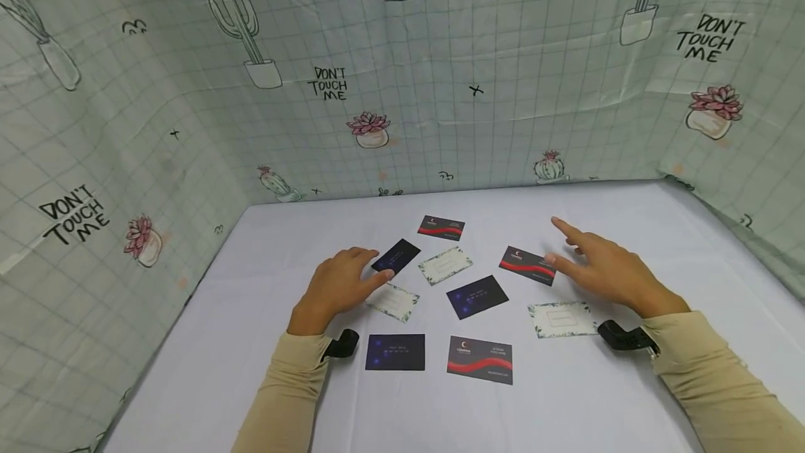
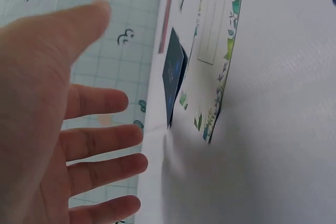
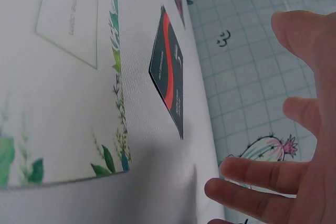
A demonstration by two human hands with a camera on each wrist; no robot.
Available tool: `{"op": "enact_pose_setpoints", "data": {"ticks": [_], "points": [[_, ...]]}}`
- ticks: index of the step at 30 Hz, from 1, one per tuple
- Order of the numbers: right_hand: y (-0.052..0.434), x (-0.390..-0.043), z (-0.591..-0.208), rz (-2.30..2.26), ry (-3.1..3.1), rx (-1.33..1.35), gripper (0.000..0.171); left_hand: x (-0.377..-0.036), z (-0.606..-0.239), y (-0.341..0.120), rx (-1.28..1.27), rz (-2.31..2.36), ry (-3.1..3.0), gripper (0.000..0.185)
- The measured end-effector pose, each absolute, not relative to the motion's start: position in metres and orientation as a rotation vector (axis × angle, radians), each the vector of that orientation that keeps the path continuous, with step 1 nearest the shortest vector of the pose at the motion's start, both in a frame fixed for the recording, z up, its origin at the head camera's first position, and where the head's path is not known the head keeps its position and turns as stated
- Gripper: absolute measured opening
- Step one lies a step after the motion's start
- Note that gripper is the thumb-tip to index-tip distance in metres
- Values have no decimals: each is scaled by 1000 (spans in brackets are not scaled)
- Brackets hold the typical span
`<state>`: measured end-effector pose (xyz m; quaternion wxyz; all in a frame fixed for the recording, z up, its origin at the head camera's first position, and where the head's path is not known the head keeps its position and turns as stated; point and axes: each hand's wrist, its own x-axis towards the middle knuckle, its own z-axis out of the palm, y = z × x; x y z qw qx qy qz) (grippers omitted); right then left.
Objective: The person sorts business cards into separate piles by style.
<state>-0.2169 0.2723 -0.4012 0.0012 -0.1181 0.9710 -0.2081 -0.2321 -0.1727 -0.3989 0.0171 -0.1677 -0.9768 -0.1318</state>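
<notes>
eight cards (image 1: 477, 296), maybe; hands open.

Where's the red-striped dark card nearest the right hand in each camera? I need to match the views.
Head: red-striped card right of centre, just left of the right hand.
Left wrist: cannot tell; only card edges show far off.
Right wrist: upper centre, seen edge-on.
Shared landmark: the floral-bordered white card lying beside it.

Smooth card-stock business cards, the dark card (image 1: 396, 256) under the left hand (image 1: 336, 289) and the red-striped card (image 1: 527, 265) beside the right hand (image 1: 604, 269), are lying on a matt, finely woven white tablecloth (image 1: 566, 397), creased printed fabric backdrop (image 1: 440, 89) hanging beyond.
</notes>
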Motion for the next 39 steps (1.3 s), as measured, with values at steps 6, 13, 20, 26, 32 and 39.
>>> {"op": "enact_pose_setpoints", "data": {"ticks": [6,13,20,26,32,39], "points": [[266,-217,-402,-781,3027,-391,78,-232,-403,-176,-555,-395,-3012,55],[262,-219,-405,-978,2914,-378,77,-227,-402,-179,-534,-410,-3028,45],[255,-222,-407,-1104,2888,-444,62,-225,-404,-184,-565,-489,-3018,40],[238,-222,-408,-1078,2858,-506,51,-219,-407,-188,-587,-632,-3041,40],[216,-225,-410,-1120,2802,-555,46,-217,-410,-192,-589,-658,-3027,40],[194,-230,-408,-1154,2766,-619,44,-219,-412,-194,-607,-682,-3019,38]]}}
